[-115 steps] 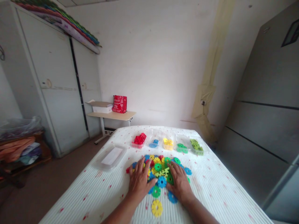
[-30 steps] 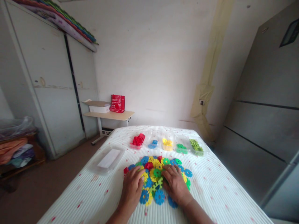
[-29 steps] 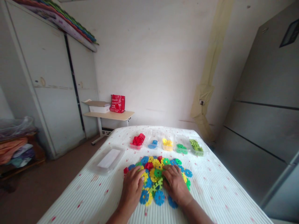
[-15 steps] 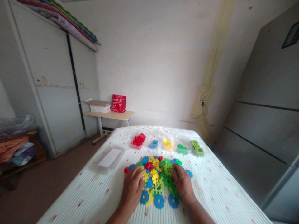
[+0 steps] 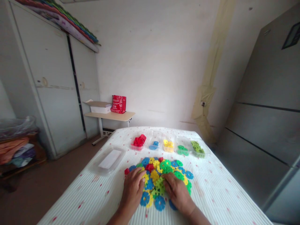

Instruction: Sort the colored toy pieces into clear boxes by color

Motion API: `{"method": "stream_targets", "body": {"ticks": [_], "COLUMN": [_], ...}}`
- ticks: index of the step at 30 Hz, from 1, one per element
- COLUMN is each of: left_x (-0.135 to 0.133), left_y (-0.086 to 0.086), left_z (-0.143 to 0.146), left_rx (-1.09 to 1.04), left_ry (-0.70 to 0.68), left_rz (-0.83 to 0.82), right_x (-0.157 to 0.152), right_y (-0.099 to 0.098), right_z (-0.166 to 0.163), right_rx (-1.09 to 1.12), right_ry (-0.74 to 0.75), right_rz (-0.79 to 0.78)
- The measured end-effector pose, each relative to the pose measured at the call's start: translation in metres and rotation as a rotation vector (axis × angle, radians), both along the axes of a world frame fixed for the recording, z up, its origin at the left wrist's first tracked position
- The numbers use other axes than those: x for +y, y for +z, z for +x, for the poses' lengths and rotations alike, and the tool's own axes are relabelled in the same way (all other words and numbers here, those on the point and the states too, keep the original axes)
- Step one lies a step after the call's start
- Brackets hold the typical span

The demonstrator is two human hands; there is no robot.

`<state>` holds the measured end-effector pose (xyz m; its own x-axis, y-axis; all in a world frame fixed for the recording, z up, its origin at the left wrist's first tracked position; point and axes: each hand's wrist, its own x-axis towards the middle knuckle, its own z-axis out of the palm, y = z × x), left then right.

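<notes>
A pile of flat plastic interlocking discs (image 5: 154, 176) in blue, yellow, green and red lies on the table in front of me. At the pile's left edge rests my left hand (image 5: 133, 186), open, its curved fingers touching the discs and its thumb apart. My right hand (image 5: 177, 192) reaches over the right part of the pile. Its fingers are closed at the edge of a light green notched piece (image 5: 160, 184), beside yellow and blue discs. Blue discs (image 5: 159, 203) lie at the near edge. My right palm partly covers another blue disc.
Behind the pile stand clear tubs holding red pieces (image 5: 139, 141), blue discs (image 5: 154, 145), yellow discs (image 5: 168, 144), green discs (image 5: 182, 150) and light green pieces (image 5: 198, 148). A clear plastic lid or tray (image 5: 96, 165) with a white label lies left. A small desk (image 5: 110, 115) stands beyond.
My right hand has moved left across the pile with a light green piece at its fingertips, uncovering green and blue discs on the right. My left hand has stayed in place.
</notes>
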<state>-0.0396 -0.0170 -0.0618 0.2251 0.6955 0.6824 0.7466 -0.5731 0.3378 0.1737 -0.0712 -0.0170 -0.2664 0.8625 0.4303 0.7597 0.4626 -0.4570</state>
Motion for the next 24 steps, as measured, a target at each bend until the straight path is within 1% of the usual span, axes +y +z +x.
{"method": "stream_targets", "body": {"ticks": [6, 10, 16, 24], "left_x": [0.001, 0.006, 0.012, 0.009], "left_y": [-0.001, -0.006, -0.012, -0.01], "left_z": [0.0, -0.001, -0.002, -0.002], "left_rx": [-0.002, 0.008, 0.023, 0.065], "left_ry": [-0.009, -0.015, -0.018, -0.01], "left_rz": [0.034, 0.07, 0.113, 0.097], "right_x": [0.0, -0.003, -0.005, -0.008], "right_y": [-0.001, 0.003, 0.007, 0.007], "right_z": [-0.005, -0.007, -0.008, -0.011], "right_rx": [-0.094, -0.164, -0.135, -0.162], "right_ry": [-0.067, -0.1, -0.079, -0.07], "right_rz": [-0.064, -0.083, -0.106, -0.126]}}
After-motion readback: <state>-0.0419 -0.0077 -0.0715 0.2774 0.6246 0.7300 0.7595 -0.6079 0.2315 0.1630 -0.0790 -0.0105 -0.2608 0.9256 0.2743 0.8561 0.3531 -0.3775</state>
